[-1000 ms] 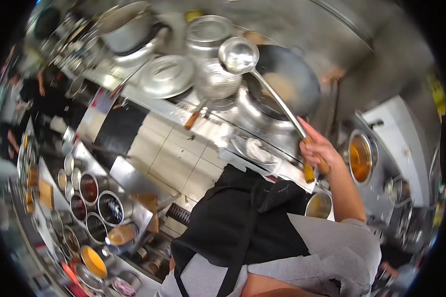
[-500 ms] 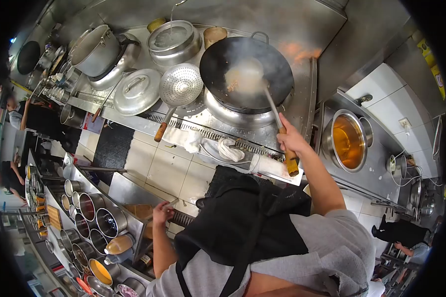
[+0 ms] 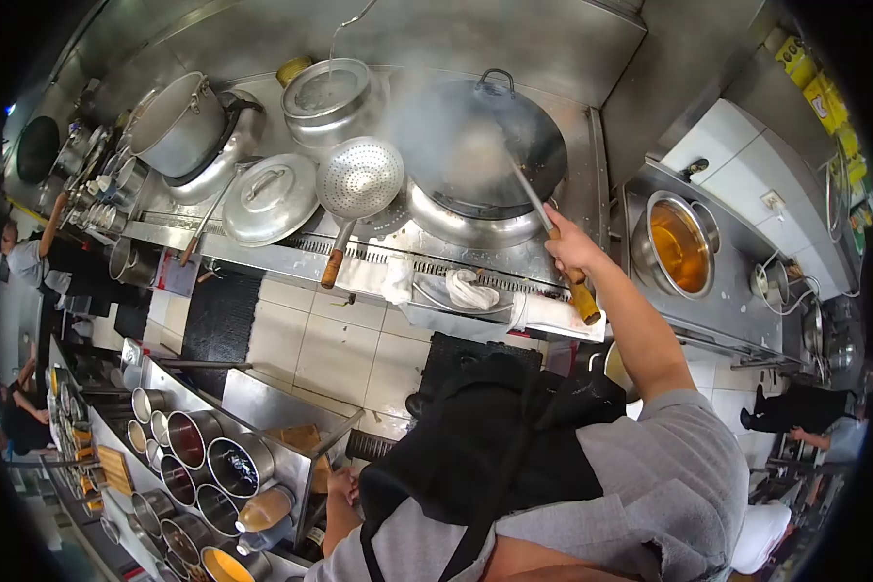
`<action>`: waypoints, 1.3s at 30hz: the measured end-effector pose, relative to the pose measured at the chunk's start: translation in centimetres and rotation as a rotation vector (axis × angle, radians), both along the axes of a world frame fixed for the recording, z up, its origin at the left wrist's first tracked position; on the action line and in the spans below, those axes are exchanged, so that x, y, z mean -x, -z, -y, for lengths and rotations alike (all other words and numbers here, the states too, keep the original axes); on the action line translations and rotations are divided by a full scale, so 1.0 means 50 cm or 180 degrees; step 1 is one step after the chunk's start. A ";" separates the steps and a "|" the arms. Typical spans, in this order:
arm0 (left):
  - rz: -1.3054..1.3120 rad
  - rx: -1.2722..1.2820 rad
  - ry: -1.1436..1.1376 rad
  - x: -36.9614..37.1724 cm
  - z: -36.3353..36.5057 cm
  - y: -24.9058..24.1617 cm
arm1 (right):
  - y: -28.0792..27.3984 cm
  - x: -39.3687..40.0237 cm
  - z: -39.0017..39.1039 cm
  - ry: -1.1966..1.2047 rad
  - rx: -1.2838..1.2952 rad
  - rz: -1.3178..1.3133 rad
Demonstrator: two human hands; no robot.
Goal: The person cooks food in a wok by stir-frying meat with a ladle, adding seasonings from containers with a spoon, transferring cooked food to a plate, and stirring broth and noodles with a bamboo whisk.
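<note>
My right hand (image 3: pixel 574 250) is closed around the long handle of a ladle (image 3: pixel 529 192), whose wooden end sticks out below my fist. The ladle's head is down inside a black wok (image 3: pixel 543 145), blurred by thick steam that also hides the food. The wok sits on a round metal burner ring (image 3: pixel 475 221). My left hand (image 3: pixel 341 483) is low at my side, beside the edge of the metal counter and partly covered by my black apron. Its visible fingers are curled; what they hold, if anything, is hidden.
Left of the wok are a perforated strainer (image 3: pixel 361 179), a domed lid (image 3: pixel 270 199), a lidded pot (image 3: pixel 328 97) and a large pot (image 3: pixel 177 126). A bowl of amber liquid (image 3: pixel 679 242) stands right. Several sauce containers (image 3: pixel 235 464) line the left counter. Another person (image 3: pixel 53 257) stands far left.
Steam over the wok has thickened and drifted left. My left hand has dropped lower, closer to my apron. My right hand still grips the ladle. The whole view has shifted slightly.
</note>
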State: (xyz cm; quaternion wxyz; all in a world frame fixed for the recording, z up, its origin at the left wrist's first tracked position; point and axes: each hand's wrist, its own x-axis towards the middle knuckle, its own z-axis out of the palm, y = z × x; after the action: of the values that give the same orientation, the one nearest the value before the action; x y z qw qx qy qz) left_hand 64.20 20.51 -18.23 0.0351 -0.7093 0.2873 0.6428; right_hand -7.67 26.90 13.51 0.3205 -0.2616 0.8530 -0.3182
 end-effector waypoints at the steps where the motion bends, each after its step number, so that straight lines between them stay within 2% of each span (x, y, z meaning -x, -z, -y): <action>1: -0.0028 -0.0031 0.0000 0.004 0.026 0.009 | -0.023 -0.023 -0.003 -0.0219 -0.0193 -0.0078; 3: -0.0111 -0.0005 0.0169 0.022 0.076 0.009 | -0.058 -0.063 -0.006 -0.0439 -0.0419 -0.0202; 4: -0.0207 0.0138 0.0529 0.032 0.103 0.000 | -0.065 -0.090 -0.014 -0.0565 -0.0585 -0.0572; 5: -0.0233 0.0135 0.0541 0.052 0.122 -0.017 | -0.072 -0.113 -0.018 -0.0688 -0.0734 -0.0942; 7: -0.0220 0.0202 0.0367 0.103 0.145 -0.052 | -0.090 -0.151 -0.025 -0.0804 -0.0735 -0.0892; 8: -0.0391 0.0234 0.0420 0.104 0.157 -0.023 | -0.096 -0.160 -0.026 -0.0925 -0.0744 -0.0805; 11: -0.0587 0.0325 0.0598 0.134 0.167 -0.026 | -0.032 -0.125 -0.026 -0.0816 -0.1029 -0.0980; 12: -0.0578 0.0323 0.0641 0.137 0.166 -0.038 | -0.049 -0.123 -0.022 -0.0592 -0.1038 -0.0736; 14: -0.0386 0.0326 0.1177 0.155 0.172 -0.092 | -0.070 -0.134 -0.042 -0.0540 -0.1041 -0.0749; 17: -0.0323 0.0517 0.1103 0.143 0.164 -0.148 | -0.083 -0.165 -0.098 -0.0706 -0.0974 -0.1013; 19: -0.0300 0.0485 0.0867 0.100 0.163 -0.087 | -0.067 -0.168 -0.135 -0.0961 -0.0882 -0.0992; 20: -0.0446 0.0145 0.0597 0.070 0.164 -0.029 | -0.082 -0.163 -0.128 -0.0741 -0.1050 -0.0507; 21: -0.0590 -0.0186 0.0317 0.064 0.166 -0.004 | -0.067 -0.135 -0.131 -0.0760 -0.1032 -0.0519; 22: -0.0194 -0.0043 0.0607 0.096 0.164 -0.061 | -0.033 -0.090 -0.135 -0.0798 -0.1103 -0.0893; 23: -0.0193 -0.0007 0.0587 0.121 0.162 -0.097 | -0.003 -0.043 -0.139 -0.0827 -0.1166 -0.1267; 24: -0.0042 0.0231 0.0854 0.143 0.159 -0.117 | -0.009 -0.012 -0.131 -0.0752 -0.1010 -0.1271; 25: -0.0038 0.0262 0.0763 0.154 0.158 -0.110 | -0.016 0.024 -0.122 -0.0781 -0.0980 -0.1271; 27: 0.0009 0.0276 0.0645 0.190 0.152 -0.137 | -0.094 0.041 -0.098 0.0073 -0.0896 -0.0127; 28: -0.0050 0.0418 0.0640 0.208 0.145 -0.148 | 0.024 0.116 -0.131 -0.0165 -0.0268 -0.0557; 29: -0.0030 0.0522 0.0524 0.224 0.135 -0.146 | 0.046 0.129 -0.125 -0.0235 -0.0256 -0.0539; 32: -0.0008 0.0624 0.0297 0.282 0.093 -0.120 | 0.090 0.141 -0.069 0.0015 -0.0479 -0.1467; 33: -0.0079 0.0581 0.0372 0.288 0.076 -0.081 | 0.090 0.140 -0.055 -0.0042 -0.0480 -0.1403; 35: -0.0276 0.0550 0.0777 0.280 0.042 0.018 | 0.066 0.145 -0.046 0.0287 0.0252 0.0502; 36: -0.0345 0.0562 0.0916 0.284 0.031 0.046 | 0.054 0.166 -0.055 0.0305 0.0568 0.1156; 37: -0.0379 0.0518 0.0996 0.312 0.027 0.027 | 0.053 0.178 -0.063 0.0318 0.0555 0.1208; 39: -0.0390 0.0471 0.0495 0.368 0.035 -0.046 | 0.051 0.194 -0.076 -0.0049 0.0723 0.1216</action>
State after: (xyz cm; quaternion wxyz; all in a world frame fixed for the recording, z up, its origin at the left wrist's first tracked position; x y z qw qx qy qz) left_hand 45.79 18.78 -15.94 0.0149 -0.6449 0.3897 0.6573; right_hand -17.39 30.71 10.97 0.4472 -0.2375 0.7334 -0.4536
